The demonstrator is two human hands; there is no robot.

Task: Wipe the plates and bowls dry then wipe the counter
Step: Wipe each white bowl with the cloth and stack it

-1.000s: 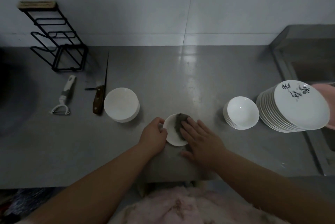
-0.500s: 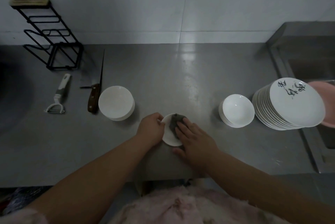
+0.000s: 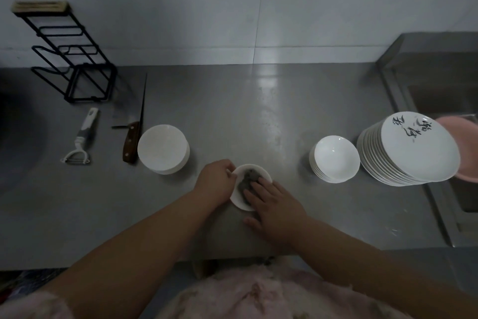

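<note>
A small white bowl (image 3: 254,170) sits on the steel counter (image 3: 258,117) near its front edge. My left hand (image 3: 216,181) grips the bowl's left rim. My right hand (image 3: 278,211) presses a grey cloth (image 3: 247,180) into the bowl with flat fingers. To the left stands a stack of white bowls upside down (image 3: 163,149). On the right are a stack of upright white bowls (image 3: 335,159) and a tall stack of white plates (image 3: 411,149) with black writing on the top one.
A wooden-handled knife (image 3: 133,135) and a white peeler (image 3: 81,141) lie at the left, behind them a black wire rack (image 3: 69,60). A pink basin (image 3: 463,148) and a sink (image 3: 445,101) are at the right edge.
My right hand has shifted the cloth around inside the bowl; my left hand stays on the rim. The view has moved slightly.
</note>
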